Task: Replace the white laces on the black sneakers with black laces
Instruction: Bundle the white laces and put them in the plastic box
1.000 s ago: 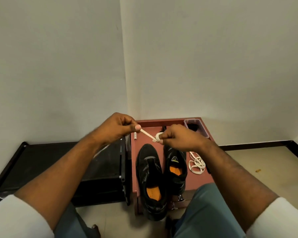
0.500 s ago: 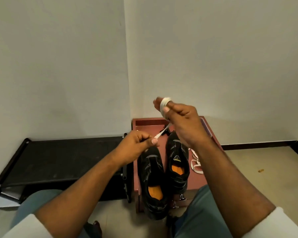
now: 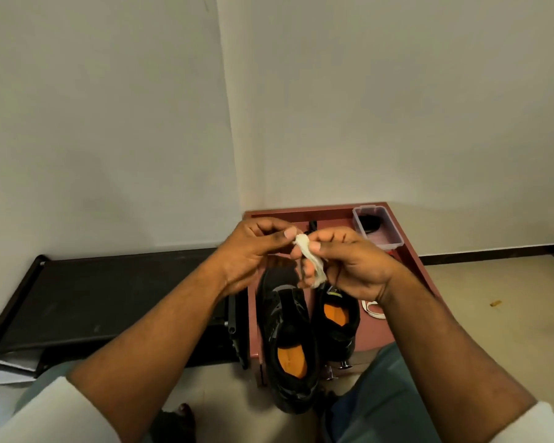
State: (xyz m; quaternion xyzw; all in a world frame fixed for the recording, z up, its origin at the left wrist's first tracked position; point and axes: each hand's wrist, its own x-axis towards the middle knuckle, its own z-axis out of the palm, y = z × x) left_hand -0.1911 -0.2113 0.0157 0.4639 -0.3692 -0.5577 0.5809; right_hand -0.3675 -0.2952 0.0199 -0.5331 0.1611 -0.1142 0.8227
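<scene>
Down on the floor, a black shelf [image 3: 77,302] runs along the left wall, and just beside it in the corner stands a reddish-brown tray table [image 3: 410,260]. Two black sneakers [image 3: 288,334] with orange insoles lie side by side on that table, heels toward the person, the left one hanging over the near edge; no laces show in either. A clear plastic box [image 3: 385,238] sits in the table's far right corner with something dark inside. Above the shoes, the left hand [image 3: 253,251] and the right hand [image 3: 355,266] meet, both with fingers curled. Between them is a white lace [image 3: 311,260], wound into a small bundle around fingers of the right hand, while the left thumb and forefinger pinch its upper end. Another white lace [image 3: 373,310] lies in loose loops on the table to the right of the shoes, partly hidden by the right wrist.
</scene>
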